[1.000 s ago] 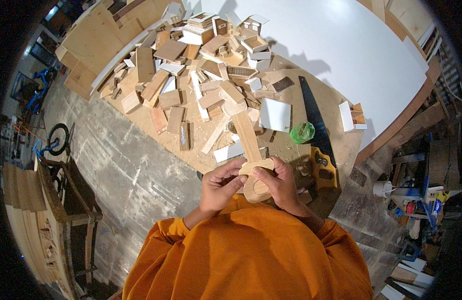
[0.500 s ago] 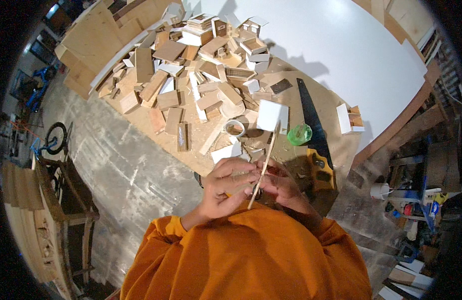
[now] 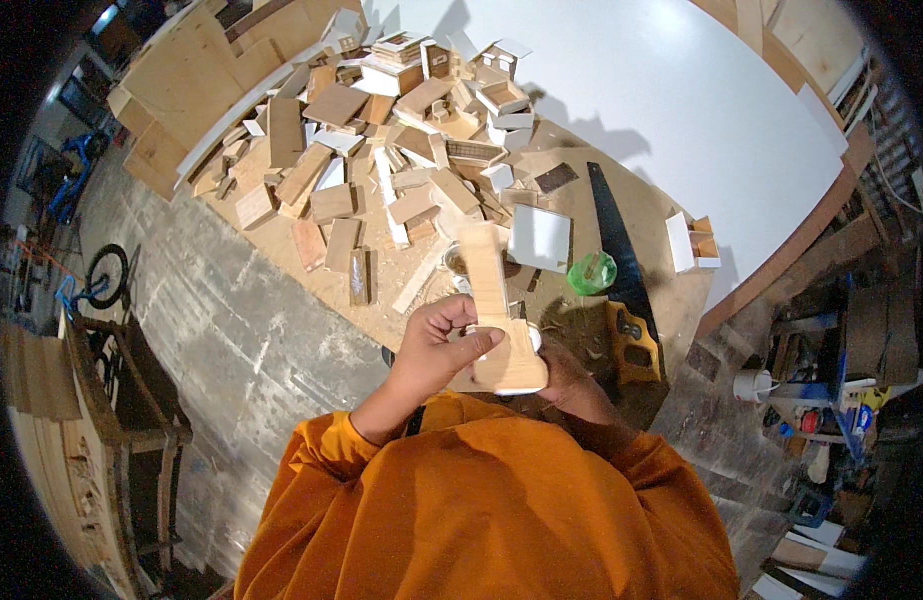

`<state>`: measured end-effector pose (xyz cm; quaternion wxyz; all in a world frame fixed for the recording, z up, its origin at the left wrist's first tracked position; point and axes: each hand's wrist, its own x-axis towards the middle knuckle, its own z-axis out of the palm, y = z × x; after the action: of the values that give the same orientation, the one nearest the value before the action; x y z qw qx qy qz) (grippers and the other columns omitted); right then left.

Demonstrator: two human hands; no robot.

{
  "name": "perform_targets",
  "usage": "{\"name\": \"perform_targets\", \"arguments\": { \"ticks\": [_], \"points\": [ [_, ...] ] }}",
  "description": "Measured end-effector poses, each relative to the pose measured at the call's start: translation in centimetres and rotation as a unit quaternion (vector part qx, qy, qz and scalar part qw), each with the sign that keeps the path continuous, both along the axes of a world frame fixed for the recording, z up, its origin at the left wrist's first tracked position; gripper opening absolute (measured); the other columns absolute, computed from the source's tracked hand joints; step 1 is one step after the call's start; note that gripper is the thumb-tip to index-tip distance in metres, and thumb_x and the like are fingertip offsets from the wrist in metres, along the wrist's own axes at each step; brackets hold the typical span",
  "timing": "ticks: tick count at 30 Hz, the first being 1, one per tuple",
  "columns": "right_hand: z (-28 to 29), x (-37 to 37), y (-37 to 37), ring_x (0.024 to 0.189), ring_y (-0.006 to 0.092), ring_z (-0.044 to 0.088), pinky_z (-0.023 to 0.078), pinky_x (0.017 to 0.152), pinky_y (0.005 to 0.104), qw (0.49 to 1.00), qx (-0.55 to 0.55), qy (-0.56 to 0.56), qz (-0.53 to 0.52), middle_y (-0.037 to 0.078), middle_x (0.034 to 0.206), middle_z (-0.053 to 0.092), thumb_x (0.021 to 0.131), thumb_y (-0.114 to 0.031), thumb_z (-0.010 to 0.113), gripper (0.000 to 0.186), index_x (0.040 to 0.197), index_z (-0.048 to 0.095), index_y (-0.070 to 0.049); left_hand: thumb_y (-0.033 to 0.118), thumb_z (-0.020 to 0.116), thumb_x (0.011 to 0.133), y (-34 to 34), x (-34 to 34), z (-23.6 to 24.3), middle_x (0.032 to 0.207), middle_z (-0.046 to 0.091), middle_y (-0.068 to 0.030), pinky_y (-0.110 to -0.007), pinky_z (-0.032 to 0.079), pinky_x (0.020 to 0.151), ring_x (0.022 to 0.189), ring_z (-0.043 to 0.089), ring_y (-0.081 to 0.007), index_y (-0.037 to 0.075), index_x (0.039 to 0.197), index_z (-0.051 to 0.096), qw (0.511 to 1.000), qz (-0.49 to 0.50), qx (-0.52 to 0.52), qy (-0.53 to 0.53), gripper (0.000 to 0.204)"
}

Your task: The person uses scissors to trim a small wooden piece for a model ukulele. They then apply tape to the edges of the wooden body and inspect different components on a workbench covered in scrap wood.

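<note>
At frame centre, the left hand and right hand both grip a pale wooden piece; it hides the right fingers. Small open wooden boxes top the scrap pile on the desk, contents unclear.

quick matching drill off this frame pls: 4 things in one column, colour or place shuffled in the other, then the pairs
Things:
1. wooden piece
2. tape roll
3. handsaw
4. bicycle

Descriptions:
A. green, on the board beside the saw blade
B. on the concrete floor, far left
C. pale wood, held in both hands
D. black blade, yellow handle, lying flat on the board

Pairs: 1-C, 2-A, 3-D, 4-B
</note>
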<state>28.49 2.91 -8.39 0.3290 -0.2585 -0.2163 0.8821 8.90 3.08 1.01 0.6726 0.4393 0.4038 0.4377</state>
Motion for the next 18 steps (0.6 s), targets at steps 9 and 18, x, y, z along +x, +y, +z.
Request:
{"name": "perform_targets", "arguments": {
  "ticks": [9, 18],
  "points": [
    [6.5, 0.3, 1.9, 0.086, 0.0078, 0.058, 0.049, 0.075, 0.0248, 0.939, 0.246, -0.231, -0.068, 0.005, 0.096, 0.065, 0.089, -0.018, 0.061, 0.023, 0.103, 0.062, 0.000, -0.001, 0.064, 0.084, -0.2, -0.3, -1.6, 0.092, 0.067, -0.0042, -0.022, 0.048, 0.075, 0.082, 0.059, -0.0064, -0.002, 0.095, 0.062, 0.997, 0.031, 0.037, 0.062, 0.012],
    [7.1, -1.3, 1.1, 0.072, 0.0058, 0.060, 0.050, 0.065, 0.0221, 0.849, 0.317, -0.406, -0.120, 0.003, 0.082, 0.067, 0.084, -0.010, 0.068, 0.013, 0.094, 0.066, -0.001, 0.003, 0.067, 0.084, -0.9, 0.1, -3.9, 0.096, 0.067, -0.0040, -0.023, 0.049, 0.076, 0.084, 0.059, -0.0069, 0.000, 0.105, 0.063, 0.998, 0.017, -0.055, -0.009, 0.022]
  ]
}}
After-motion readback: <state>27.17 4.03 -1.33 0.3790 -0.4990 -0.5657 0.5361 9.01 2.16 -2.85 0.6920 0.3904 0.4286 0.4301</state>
